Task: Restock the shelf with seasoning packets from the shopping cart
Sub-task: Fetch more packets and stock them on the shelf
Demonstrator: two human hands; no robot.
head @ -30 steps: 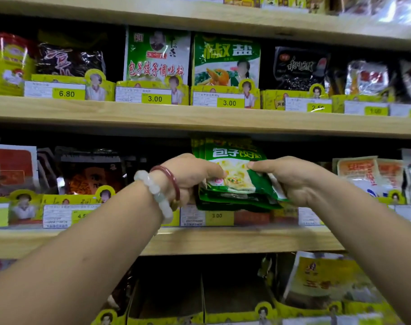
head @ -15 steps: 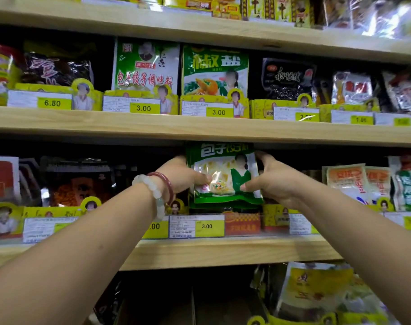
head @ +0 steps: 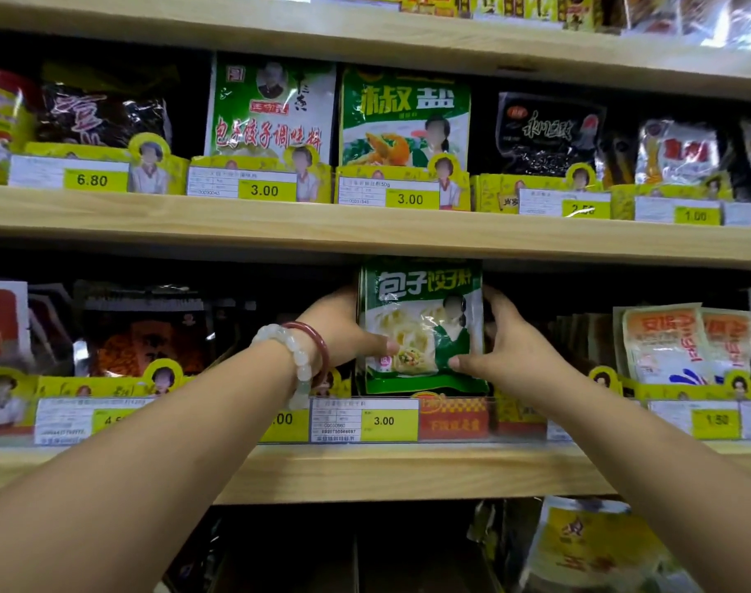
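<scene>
Head view: both hands pinch a green seasoning packet (head: 423, 327) reading 包子饺子料, left hand (head: 343, 331) and right hand (head: 508, 342) at its sides, upright at the middle shelf's (head: 408, 470) front edge above a 3.00 tag (head: 384, 420).

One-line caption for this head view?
Left hand and right hand stand green seasoning packets upright on the middle shelf.

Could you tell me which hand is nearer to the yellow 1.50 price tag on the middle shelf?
Right. The right hand grips the green seasoning packet, left of the yellow 1.50 price tag; the left hand holds the packet's far side.
</scene>
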